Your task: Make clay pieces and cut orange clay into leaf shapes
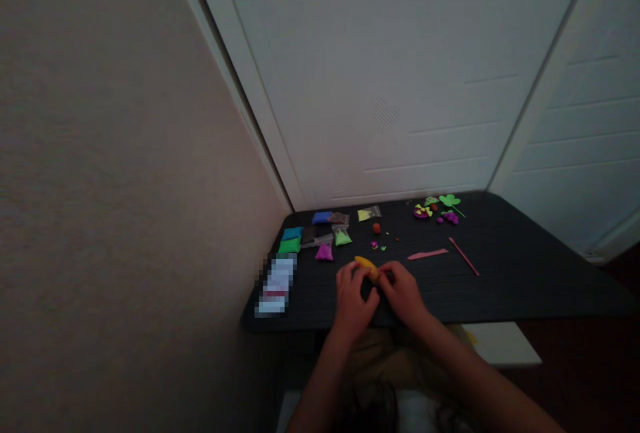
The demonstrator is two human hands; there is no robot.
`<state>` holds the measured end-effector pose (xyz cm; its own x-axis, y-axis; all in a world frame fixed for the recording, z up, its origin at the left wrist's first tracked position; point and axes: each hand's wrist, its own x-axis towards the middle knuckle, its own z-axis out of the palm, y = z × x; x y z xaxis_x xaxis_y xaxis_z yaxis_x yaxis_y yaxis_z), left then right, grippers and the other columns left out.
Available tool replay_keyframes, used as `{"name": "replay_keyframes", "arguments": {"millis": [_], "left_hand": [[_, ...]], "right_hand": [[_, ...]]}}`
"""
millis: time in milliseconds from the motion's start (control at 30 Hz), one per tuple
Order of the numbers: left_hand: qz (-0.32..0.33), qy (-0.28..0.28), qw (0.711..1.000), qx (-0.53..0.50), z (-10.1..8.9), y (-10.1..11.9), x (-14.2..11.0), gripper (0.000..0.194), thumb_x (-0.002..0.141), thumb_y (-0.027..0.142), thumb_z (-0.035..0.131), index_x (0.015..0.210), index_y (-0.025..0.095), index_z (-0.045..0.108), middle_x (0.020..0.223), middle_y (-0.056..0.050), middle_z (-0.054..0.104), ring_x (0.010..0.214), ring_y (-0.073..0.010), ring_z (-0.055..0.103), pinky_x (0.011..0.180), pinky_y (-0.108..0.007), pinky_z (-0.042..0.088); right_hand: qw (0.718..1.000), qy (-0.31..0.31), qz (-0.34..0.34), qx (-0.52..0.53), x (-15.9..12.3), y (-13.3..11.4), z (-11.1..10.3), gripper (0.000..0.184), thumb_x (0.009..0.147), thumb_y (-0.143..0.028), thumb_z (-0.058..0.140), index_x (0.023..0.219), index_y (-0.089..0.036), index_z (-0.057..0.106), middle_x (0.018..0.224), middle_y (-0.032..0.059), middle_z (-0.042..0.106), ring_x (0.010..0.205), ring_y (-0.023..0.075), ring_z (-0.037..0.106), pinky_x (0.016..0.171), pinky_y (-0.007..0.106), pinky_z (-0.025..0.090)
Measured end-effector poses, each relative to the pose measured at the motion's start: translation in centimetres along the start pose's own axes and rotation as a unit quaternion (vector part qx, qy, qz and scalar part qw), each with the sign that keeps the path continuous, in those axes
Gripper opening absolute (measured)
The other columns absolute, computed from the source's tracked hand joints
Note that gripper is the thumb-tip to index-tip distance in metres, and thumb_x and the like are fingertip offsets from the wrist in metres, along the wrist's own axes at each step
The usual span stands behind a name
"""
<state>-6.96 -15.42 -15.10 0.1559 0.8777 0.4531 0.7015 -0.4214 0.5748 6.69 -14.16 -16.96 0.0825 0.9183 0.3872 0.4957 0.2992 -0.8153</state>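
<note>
Clay piece (367, 265), 1: orange-yellow, smooth, tapering; it is lying between both hands, toward the tabletop's (530, 280) near edge, long axis slanting from far left to near right. Left hand (354, 300): fingers are curling over its left side. Right hand (403, 292): fingertips are pinching its near end (neither hand is standing nearer). Knife (427, 254), 1: flat, pink, lying rightward. Bags (325, 251): soft, clear-topped, clustering toward the far left corner.

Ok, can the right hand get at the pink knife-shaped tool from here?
Probably yes: the pink knife-shaped tool lies just beyond the right hand, to its right, with nothing visible between them. That hand is busy with the yellow piece, though.
</note>
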Motion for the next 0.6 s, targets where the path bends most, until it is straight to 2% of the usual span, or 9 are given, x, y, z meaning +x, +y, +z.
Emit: {"name": "replay_keyframes", "arguments": {"millis": [67, 133, 333, 467, 600], "left_hand": [[0.038, -0.024, 0.999, 0.016, -0.4, -0.4, 0.3, 0.05, 0.068, 0.015, 0.062, 0.117, 0.021, 0.054, 0.132, -0.009, 0.045, 0.124, -0.0264, 0.038, 0.105, -0.045, 0.031], [0.067, -0.047, 0.996, 0.031, -0.4, -0.7, 0.6, 0.058, 0.068, 0.015, 0.064, 0.124, 0.022, 0.049, 0.136, -0.008, 0.044, 0.127, -0.0274, 0.035, 0.107, -0.047, 0.027], [0.104, -0.078, 0.99, 0.052, 0.4, -1.4, 1.5, 0.051, 0.075, 0.018, 0.063, 0.124, 0.021, 0.048, 0.119, -0.006, 0.059, 0.113, -0.0232, 0.049, 0.105, -0.047, 0.029], [0.095, -0.077, 0.991, 0.057, 0.6, -1.5, 1.5, 0.053, 0.073, 0.021, 0.067, 0.122, 0.02, 0.049, 0.116, -0.006, 0.06, 0.108, -0.0237, 0.05, 0.099, -0.045, 0.035], [0.071, -0.067, 0.993, 0.059, 0.6, -1.7, 1.3, 0.051, 0.073, 0.024, 0.067, 0.121, 0.018, 0.05, 0.111, -0.006, 0.06, 0.104, -0.023, 0.05, 0.094, -0.04, 0.041]], "right_hand": [[1.0, -0.002, 0.021, 0.016, 0.2, 0.1, -0.2, 0.018, 0.088, -0.032, 0.052, 0.085, -0.015, 0.058, 0.082, 0.0004, 0.059, 0.075, 0.0123, 0.057, 0.071, 0.032, 0.048], [0.999, -0.009, 0.04, 0.035, 0.3, 0.3, -0.4, 0.02, 0.089, -0.033, 0.052, 0.086, -0.014, 0.058, 0.081, 0.0003, 0.06, 0.072, 0.0117, 0.058, 0.069, 0.031, 0.049], [0.993, -0.036, 0.074, 0.09, 0.5, 1.0, -0.6, 0.022, 0.088, -0.035, 0.053, 0.087, -0.014, 0.059, 0.08, 0.0001, 0.061, 0.068, 0.0104, 0.058, 0.064, 0.028, 0.05], [0.989, -0.037, 0.08, 0.121, 0.6, 1.2, -0.6, 0.022, 0.087, -0.035, 0.054, 0.084, -0.014, 0.058, 0.078, -0.0005, 0.059, 0.069, 0.0109, 0.057, 0.065, 0.029, 0.049], [0.987, -0.011, 0.076, 0.139, 0.5, 0.8, -0.7, 0.021, 0.088, -0.038, 0.049, 0.084, -0.018, 0.056, 0.078, 0.0002, 0.058, 0.074, 0.0146, 0.056, 0.068, 0.029, 0.047]]}}
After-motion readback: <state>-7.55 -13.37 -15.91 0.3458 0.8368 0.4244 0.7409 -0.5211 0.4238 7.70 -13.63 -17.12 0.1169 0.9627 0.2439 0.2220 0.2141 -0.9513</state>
